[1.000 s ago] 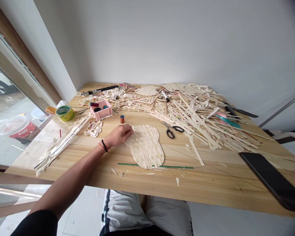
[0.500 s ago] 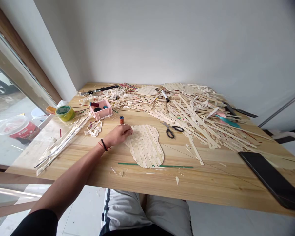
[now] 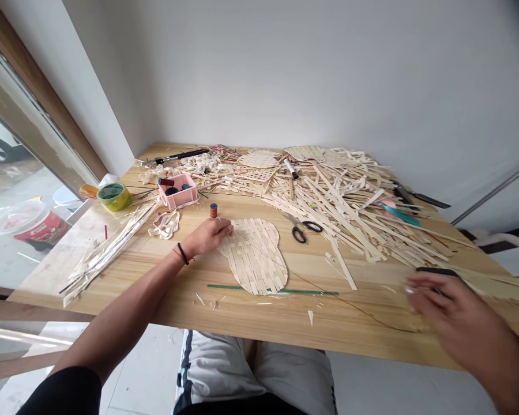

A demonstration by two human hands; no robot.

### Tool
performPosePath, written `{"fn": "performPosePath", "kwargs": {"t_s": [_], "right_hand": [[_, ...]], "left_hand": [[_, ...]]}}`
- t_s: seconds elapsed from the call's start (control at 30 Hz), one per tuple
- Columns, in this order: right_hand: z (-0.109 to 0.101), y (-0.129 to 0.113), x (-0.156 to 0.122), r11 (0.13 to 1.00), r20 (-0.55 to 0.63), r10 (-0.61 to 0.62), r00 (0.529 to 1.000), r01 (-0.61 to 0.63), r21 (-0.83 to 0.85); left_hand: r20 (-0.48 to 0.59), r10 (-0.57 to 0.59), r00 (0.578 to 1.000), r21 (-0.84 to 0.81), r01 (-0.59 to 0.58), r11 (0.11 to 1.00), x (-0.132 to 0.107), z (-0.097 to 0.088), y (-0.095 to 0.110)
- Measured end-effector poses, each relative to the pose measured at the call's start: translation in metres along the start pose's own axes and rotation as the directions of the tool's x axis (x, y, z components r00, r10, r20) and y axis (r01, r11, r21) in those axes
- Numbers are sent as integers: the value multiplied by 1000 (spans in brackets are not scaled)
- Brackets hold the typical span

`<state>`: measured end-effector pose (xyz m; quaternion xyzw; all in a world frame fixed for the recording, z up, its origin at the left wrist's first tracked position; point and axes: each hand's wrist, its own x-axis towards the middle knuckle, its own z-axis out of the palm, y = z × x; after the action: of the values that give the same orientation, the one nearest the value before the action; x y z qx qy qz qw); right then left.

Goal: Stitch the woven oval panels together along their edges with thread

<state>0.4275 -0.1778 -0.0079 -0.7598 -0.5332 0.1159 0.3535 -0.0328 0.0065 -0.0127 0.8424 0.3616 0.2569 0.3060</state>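
My left hand (image 3: 210, 235) is closed at the upper left edge of a flat, gourd-shaped woven piece (image 3: 259, 259) of pale strips, gripping that edge. The piece lies flat on the table. A thin brown thread (image 3: 350, 300) trails slackly from it towards my right hand (image 3: 450, 311), which is over the phone (image 3: 441, 271) at the right. The right hand is smeared by motion; its fingers look curled and pinched, and what they hold is too small to make out. A thread spool (image 3: 214, 211) stands just beyond my left hand. Black-handled scissors (image 3: 303, 229) lie right of the weave.
Loose pale strips (image 3: 341, 202) cover the table's back and right. A pink box (image 3: 179, 193) holds spools. Green tape rolls (image 3: 113, 197) and a strip bundle (image 3: 108, 251) lie left. A green strip (image 3: 311, 293) runs under the weave's lower edge.
My right hand has come into view at the right, covering much of the phone. The thread, straighter before, now sags in a curve. My left hand stays in place.
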Motion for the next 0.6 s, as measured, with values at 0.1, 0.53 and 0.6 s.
{"fn": "performPosePath", "kwargs": {"t_s": [0.1, 0.53, 0.6], "right_hand": [[33, -22, 12, 998, 202, -58, 978, 51, 39], [86, -55, 55, 870, 263, -463, 846, 491, -47], [97, -61, 68, 845, 211, -493, 844, 522, -116]], "left_hand": [[-10, -28, 1000, -22, 28, 999, -1, -5, 5], [-73, -167, 983, -270, 142, 952, -3, -28, 16], [-78, -178, 981, -318, 145, 937, -3, -31, 16]]}}
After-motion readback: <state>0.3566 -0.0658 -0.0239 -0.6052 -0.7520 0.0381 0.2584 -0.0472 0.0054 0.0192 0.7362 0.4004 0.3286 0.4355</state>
